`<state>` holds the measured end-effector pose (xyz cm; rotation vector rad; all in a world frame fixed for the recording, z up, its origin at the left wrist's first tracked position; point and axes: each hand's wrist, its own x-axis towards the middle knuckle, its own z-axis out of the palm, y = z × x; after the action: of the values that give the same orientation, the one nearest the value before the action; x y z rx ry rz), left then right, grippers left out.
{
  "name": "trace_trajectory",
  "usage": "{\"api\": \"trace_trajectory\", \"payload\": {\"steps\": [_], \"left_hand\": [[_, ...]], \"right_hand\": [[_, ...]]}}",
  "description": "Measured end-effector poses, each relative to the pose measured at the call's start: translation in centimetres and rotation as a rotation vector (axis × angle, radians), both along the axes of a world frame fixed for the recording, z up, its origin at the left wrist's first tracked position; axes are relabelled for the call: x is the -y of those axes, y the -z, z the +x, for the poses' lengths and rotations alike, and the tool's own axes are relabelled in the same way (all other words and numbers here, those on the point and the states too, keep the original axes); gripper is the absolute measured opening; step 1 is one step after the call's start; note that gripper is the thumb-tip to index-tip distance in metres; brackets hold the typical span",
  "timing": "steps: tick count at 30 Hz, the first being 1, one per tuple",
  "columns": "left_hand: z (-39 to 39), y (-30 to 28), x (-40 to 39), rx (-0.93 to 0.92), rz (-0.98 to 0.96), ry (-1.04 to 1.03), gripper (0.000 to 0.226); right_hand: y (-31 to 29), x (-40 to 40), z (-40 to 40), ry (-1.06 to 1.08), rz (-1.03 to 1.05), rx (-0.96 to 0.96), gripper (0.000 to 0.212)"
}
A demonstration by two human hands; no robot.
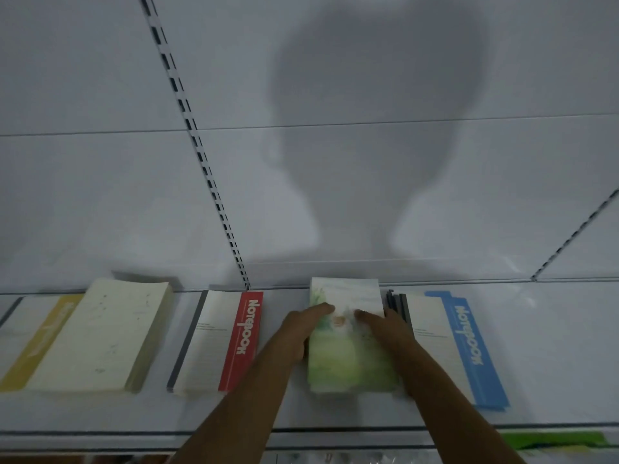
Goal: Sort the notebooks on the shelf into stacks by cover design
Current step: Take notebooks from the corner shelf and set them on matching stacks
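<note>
Squarely, both hands (303, 331) (390, 326) flank the thick, soft-green rectangular notebook stack (348, 360).

white back panel (100, 78); slotted upright (197, 142); head shadow (375, 105); dim light

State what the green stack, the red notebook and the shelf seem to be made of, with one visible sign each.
Green stack: paper, matt printed covers; soft watercolour look, no glare.
Red notebook: paper pages, probably card cover; white block edge shows, smooth red band.
Shelf: likely painted metal; smooth pale surface with a faint sheen.
</note>
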<state>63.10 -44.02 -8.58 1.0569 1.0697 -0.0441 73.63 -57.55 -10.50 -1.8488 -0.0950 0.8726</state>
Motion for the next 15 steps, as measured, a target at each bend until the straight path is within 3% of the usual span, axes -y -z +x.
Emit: {"api": "trace_trajectory", "payload": {"steps": [5, 10, 15], "left_hand": [[-1.4, -0.5, -0.2, 0.018, -0.097, 0.075, 0.042], [-2.7, -2.2, -1.2, 0.097, -0.002, 0.114, 0.028], [-3.7, -2.7, -3.0, 0.412, 0.137, 0.154, 0.069]], "right_hand": [[-0.3, 0.2, -0.7, 0.035, 0.1, -0.171, 0.019], [-1.6, -0.3, -1.7, 0.059, 0.325, -0.218, 0.017], [-3.1, -0.2, -2.0, -0.039, 0.541, -0.065, 0.045]]}}
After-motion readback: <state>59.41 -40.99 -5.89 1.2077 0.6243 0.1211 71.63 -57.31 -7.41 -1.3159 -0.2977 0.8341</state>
